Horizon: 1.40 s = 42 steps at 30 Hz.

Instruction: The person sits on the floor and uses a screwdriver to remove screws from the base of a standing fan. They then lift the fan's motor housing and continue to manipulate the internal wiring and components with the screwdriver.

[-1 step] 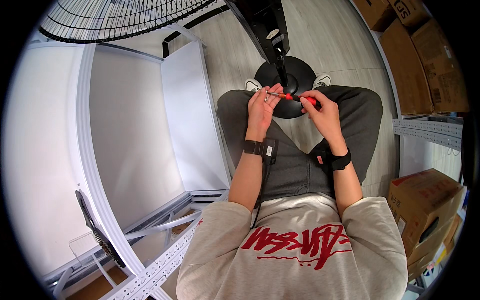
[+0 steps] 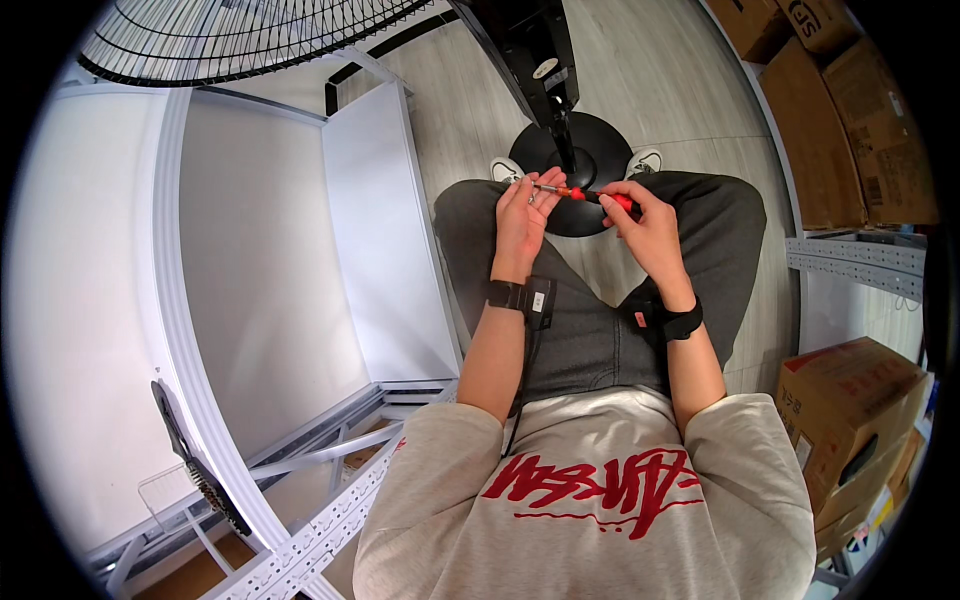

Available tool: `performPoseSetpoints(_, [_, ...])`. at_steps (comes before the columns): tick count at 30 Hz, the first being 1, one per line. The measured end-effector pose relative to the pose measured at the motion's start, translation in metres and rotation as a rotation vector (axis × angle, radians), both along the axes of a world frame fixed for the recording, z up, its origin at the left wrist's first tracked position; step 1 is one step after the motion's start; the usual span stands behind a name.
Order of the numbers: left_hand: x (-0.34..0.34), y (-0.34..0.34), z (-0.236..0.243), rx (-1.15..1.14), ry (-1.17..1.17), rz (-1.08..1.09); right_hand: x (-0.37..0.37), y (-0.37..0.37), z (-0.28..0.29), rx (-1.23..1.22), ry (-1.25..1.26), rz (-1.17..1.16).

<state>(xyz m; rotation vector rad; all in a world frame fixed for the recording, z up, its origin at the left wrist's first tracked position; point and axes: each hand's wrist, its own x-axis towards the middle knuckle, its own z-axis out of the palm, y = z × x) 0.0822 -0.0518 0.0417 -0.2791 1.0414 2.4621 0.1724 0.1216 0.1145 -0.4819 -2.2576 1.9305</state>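
My right hand (image 2: pixel 648 225) grips a screwdriver (image 2: pixel 622 203) with a red and black handle, its shaft pointing left. Palm up, my left hand (image 2: pixel 522 222) is under the shaft's tip with its fingers stretched out. The left thumb lies close to the tip; whether it presses on it is hard to see. A small shiny metal piece (image 2: pixel 532 199) shows at the left palm, too small to name. Both hands are above the round black base (image 2: pixel 590 222) of a stand, between my knees. Each wrist wears a black strap.
A black pole (image 2: pixel 530 70) rises from the base in front of me. At the upper left is a wire fan guard (image 2: pixel 250 45). White metal shelving (image 2: pixel 385 230) stands to my left, with a black hairbrush (image 2: pixel 200 470) on it. Cardboard boxes (image 2: pixel 850 420) are stacked on the right.
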Motion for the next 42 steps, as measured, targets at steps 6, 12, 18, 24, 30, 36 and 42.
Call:
performPoseSetpoints(6, [0.000,-0.001,0.000,-0.031,0.001,0.016,0.000,0.002,0.003,0.008,-0.091,0.048])
performPoseSetpoints(12, [0.000,0.000,-0.001,-0.046,0.032,0.029,0.000,0.002,-0.002,0.091,-0.008,0.046])
performPoseSetpoints(18, [-0.003,-0.002,-0.005,-0.041,0.022,0.112,0.000,-0.001,-0.001,0.081,0.003,0.017])
performPoseSetpoints(24, [-0.003,-0.002,-0.001,0.040,0.024,0.059,-0.001,0.003,-0.002,0.069,-0.007,0.029])
performPoseSetpoints(30, [-0.003,0.001,0.006,0.042,0.011,0.022,0.000,0.001,0.001,0.091,-0.028,0.032])
performPoseSetpoints(36, [-0.003,-0.001,0.002,0.064,0.019,0.062,0.001,0.006,-0.002,0.104,-0.039,0.038])
performPoseSetpoints(42, [-0.003,-0.001,0.003,0.077,-0.004,0.054,0.001,0.007,0.002,0.101,-0.035,0.032])
